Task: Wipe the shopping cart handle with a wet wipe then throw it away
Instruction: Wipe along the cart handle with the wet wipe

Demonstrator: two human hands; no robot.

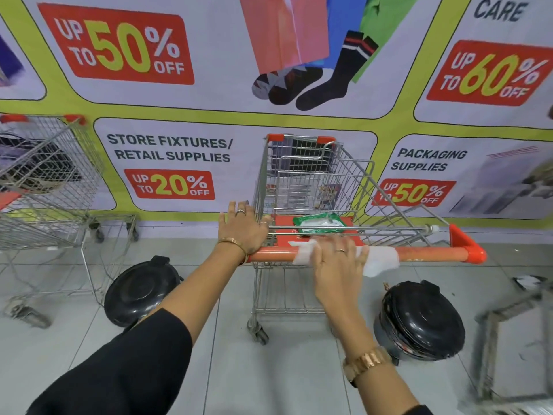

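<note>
A wire shopping cart point(311, 175) stands in front of me with its orange handle point(431, 253) running left to right. My right hand point(335, 265) lies flat over the middle of the handle and presses a white wet wipe point(380, 260) against it; the wipe sticks out on both sides of the hand. My left hand point(242, 229) rests on the handle's left end with the fingers spread and nothing in it. A green pack of wet wipes point(320, 224) lies on the red child-seat flap just behind the handle.
Two black lidded bins stand on the tiled floor, one at the left point(140, 292) and one at the right point(419, 319) of the cart. Another cart point(45, 181) stands at far left. A sale banner point(179, 163) covers the wall behind. A metal frame point(508, 348) is at lower right.
</note>
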